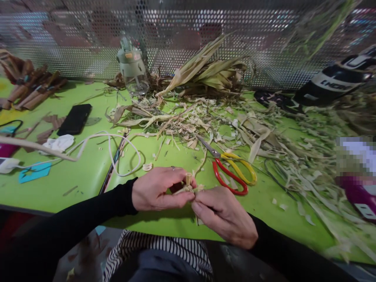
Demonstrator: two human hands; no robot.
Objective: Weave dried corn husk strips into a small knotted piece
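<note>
My left hand point(164, 188), a ring on one finger, pinches a small pale piece of folded dry corn husk point(188, 179) over the table's front edge. A rolled, tube-like end of it sticks up between thumb and fingers. Close against it, my right hand point(223, 214) is closed with thumb and forefinger pressed on the same husk piece. A narrow strip hangs below the fingers; the rest is covered by both hands. Just beyond my right hand lie scissors point(216, 154) with one red and one yellow handle, blades slightly apart and pointing away.
Husk scraps point(188, 121) spread across the green table point(164, 156), with a husk bundle point(202, 74) behind. A clear bottle point(135, 70), phone point(75, 119), white cable point(110, 156) and thin stick point(113, 166) lie left and back. A black bottle point(329, 84) leans right.
</note>
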